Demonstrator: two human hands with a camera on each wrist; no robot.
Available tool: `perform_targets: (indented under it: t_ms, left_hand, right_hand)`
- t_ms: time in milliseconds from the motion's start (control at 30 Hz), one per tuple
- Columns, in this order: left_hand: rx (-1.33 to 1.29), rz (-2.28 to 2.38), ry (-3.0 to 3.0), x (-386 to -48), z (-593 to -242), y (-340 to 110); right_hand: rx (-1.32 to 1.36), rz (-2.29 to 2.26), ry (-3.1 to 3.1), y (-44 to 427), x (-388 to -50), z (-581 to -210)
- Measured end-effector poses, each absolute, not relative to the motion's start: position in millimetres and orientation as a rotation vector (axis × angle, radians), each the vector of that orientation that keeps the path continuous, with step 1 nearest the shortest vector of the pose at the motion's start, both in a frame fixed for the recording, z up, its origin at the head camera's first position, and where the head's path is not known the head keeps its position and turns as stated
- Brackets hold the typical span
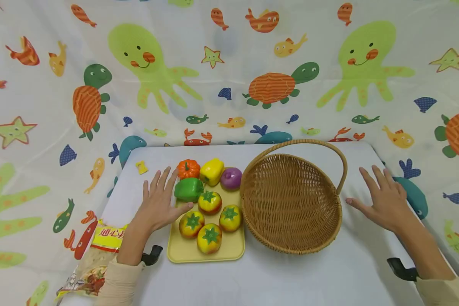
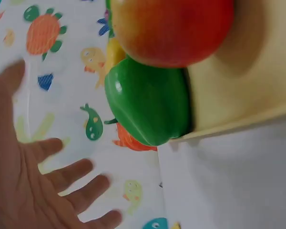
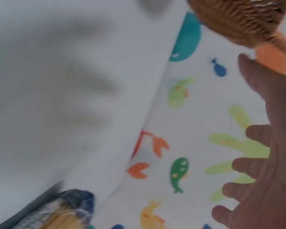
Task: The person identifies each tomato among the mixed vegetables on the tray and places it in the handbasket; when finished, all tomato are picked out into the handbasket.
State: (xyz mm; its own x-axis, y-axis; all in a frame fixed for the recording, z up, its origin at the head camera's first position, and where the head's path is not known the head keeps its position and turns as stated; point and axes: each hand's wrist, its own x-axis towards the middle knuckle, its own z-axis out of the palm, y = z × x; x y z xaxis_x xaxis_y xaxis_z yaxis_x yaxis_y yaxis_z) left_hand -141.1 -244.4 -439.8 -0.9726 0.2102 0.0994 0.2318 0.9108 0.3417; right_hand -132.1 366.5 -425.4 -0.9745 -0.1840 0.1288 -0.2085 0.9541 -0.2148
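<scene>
My left hand (image 1: 158,204), fingers spread, hovers by the left side of a yellow tray (image 1: 206,258) and holds nothing. On the tray are a green pepper (image 1: 188,189), an orange pumpkin (image 1: 188,169), a yellow pepper (image 1: 212,171), a purple onion-like vegetable (image 1: 231,178) and several yellow-red tomatoes (image 1: 209,239). Right of the tray stands a wicker basket (image 1: 290,199) with a raised handle; no items show inside. To its right my right hand (image 1: 386,199) is spread and empty. The left wrist view shows the green pepper (image 2: 150,102) beyond the left palm (image 2: 43,186).
A small yellow packet (image 1: 141,167) lies at the table's back left. A clear and yellow food bag (image 1: 99,259) sits at the left edge, partly behind the left forearm. A sea-animal printed cloth (image 1: 229,106) surrounds the white table (image 1: 275,280).
</scene>
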Motion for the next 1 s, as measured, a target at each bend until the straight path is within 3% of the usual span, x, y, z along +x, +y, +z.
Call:
perform_targets:
  t_ms: [200, 567, 767, 1000]
  left_hand:
    - [-0.007, -1.048, -2.879, -124, -455, -252]
    - [0.293, -1.204, -2.841, -118, -492, -245]
    - [0.290, -1.223, -2.866, -117, -501, -247]
    - [0.295, -1.240, -2.859, -118, -508, -247]
  right_hand:
    - [0.291, 0.514, -2.856, 348, -103, -394]
    - [0.532, 0.921, -2.469, 253, -27, -335]
    - [0.769, 1.146, -2.392, 201, 4, -339]
    - [0.940, 1.447, -2.580, 143, 10, -378]
